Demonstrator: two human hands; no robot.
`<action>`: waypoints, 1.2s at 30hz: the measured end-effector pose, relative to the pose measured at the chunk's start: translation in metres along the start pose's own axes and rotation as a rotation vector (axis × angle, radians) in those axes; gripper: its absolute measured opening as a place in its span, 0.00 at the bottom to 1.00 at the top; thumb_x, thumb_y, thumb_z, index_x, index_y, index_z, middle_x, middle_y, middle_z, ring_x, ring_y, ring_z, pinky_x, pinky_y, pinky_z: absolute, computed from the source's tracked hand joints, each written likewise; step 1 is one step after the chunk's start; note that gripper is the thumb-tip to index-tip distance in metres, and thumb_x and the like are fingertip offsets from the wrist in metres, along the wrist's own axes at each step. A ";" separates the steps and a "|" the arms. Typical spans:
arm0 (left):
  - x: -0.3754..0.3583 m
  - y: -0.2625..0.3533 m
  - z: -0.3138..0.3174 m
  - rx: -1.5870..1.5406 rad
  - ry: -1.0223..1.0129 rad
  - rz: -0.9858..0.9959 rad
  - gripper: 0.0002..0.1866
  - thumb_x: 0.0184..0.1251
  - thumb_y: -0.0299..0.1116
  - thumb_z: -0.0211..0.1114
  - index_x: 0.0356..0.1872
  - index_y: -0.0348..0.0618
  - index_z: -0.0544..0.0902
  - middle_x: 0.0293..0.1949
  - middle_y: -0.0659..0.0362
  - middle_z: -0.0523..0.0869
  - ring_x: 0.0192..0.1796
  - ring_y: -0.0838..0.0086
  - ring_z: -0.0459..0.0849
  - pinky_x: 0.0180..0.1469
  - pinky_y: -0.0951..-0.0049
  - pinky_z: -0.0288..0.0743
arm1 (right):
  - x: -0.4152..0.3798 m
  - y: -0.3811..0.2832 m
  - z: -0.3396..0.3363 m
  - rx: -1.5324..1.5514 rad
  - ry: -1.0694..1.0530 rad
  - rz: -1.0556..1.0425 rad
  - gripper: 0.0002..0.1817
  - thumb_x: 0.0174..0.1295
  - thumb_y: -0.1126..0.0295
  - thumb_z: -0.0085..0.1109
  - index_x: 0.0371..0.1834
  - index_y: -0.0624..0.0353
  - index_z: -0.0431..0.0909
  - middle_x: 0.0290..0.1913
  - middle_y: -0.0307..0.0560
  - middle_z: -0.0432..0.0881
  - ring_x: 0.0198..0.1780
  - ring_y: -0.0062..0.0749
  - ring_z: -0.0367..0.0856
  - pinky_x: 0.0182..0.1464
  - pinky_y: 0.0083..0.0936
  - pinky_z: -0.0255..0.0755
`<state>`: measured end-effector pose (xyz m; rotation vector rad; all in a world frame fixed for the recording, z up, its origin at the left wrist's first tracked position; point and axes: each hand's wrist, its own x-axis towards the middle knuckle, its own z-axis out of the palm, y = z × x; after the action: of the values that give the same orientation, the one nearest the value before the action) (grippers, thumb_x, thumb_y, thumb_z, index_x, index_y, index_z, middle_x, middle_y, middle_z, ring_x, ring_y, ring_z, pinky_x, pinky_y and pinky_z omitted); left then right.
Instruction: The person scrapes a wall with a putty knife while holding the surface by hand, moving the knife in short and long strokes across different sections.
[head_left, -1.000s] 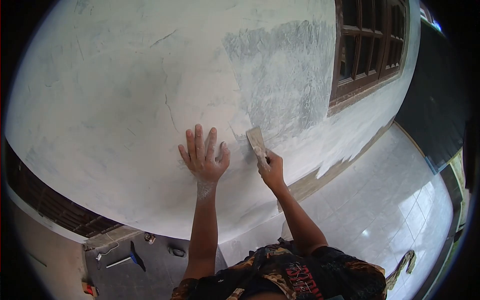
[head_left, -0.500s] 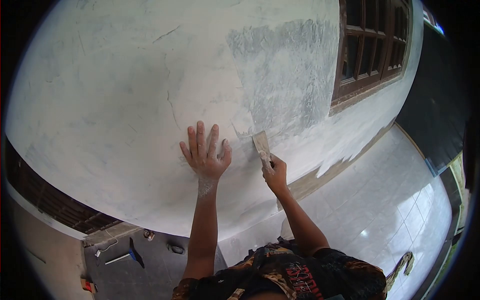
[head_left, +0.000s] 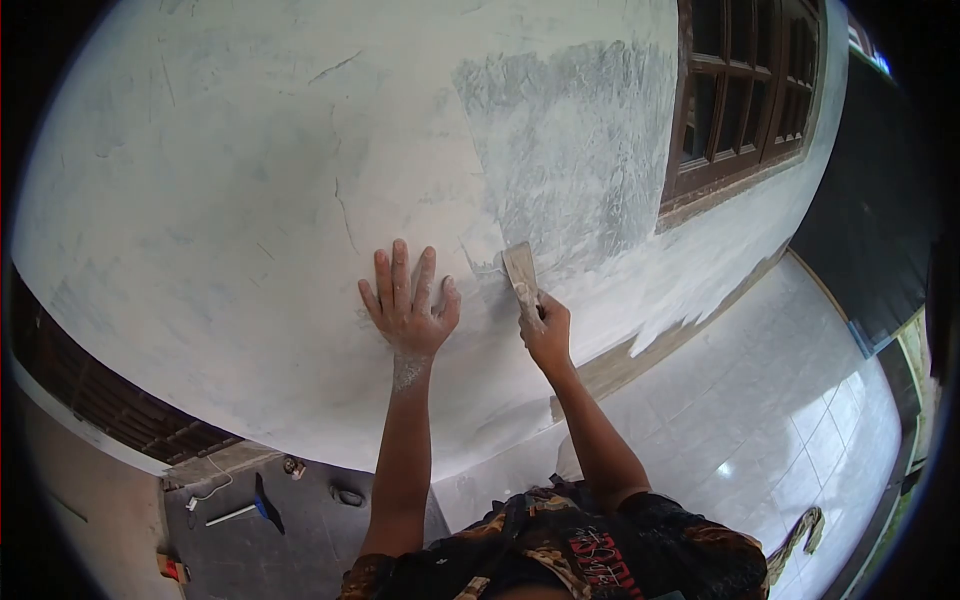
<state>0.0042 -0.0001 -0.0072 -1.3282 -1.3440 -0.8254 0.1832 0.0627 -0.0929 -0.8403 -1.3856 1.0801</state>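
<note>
Grey floor [head_left: 220, 560] at lower left, blue-and-black broom-like tool [head_left: 265, 508] with pale handle lying on it. Next, left hand [head_left: 410, 312] laid palm-in on whitish wall [head_left: 230, 270], fingers spread wide, whitish dust on skin and wrist. Just right, putty knife [head_left: 522, 275] tilted, blade up against wall at lower left edge of rough grey patch [head_left: 570, 150], handle gripped by right hand [head_left: 547, 335], fingers closed round it. Farther right, brown-framed window [head_left: 740, 90] above glossy pale tiles [head_left: 740, 430], then dark sheet [head_left: 875, 200] at far right.
</note>
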 end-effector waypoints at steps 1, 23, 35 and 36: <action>-0.001 0.000 0.000 0.003 -0.002 -0.004 0.27 0.60 0.43 0.67 0.62 0.50 0.82 0.74 0.49 0.70 0.80 0.53 0.59 0.80 0.46 0.32 | 0.001 -0.001 0.000 0.030 0.000 -0.012 0.23 0.74 0.56 0.58 0.32 0.69 0.80 0.14 0.37 0.64 0.20 0.18 0.62 0.22 0.26 0.57; 0.042 -0.016 -0.026 0.004 -0.083 0.074 0.30 0.60 0.43 0.67 0.67 0.56 0.78 0.76 0.51 0.66 0.80 0.57 0.57 0.79 0.44 0.35 | 0.003 -0.003 -0.002 -0.045 -0.040 -0.008 0.26 0.73 0.52 0.58 0.32 0.70 0.81 0.14 0.45 0.67 0.19 0.22 0.62 0.23 0.29 0.59; 0.128 -0.043 -0.055 0.086 -0.214 0.292 0.35 0.59 0.45 0.67 0.72 0.61 0.72 0.79 0.58 0.61 0.81 0.62 0.54 0.76 0.39 0.47 | -0.007 -0.024 -0.003 -0.138 -0.082 -0.076 0.29 0.73 0.49 0.56 0.33 0.72 0.80 0.15 0.54 0.71 0.18 0.34 0.64 0.25 0.36 0.62; 0.127 -0.043 -0.055 0.092 -0.219 0.299 0.36 0.59 0.45 0.67 0.72 0.61 0.72 0.79 0.58 0.60 0.81 0.63 0.54 0.76 0.39 0.47 | -0.013 -0.022 -0.005 -0.163 -0.092 -0.021 0.29 0.74 0.49 0.55 0.33 0.72 0.80 0.15 0.55 0.71 0.18 0.35 0.64 0.25 0.37 0.62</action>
<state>-0.0093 -0.0259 0.1354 -1.5333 -1.2913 -0.4195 0.1922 0.0438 -0.0770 -0.9005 -1.5723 1.0106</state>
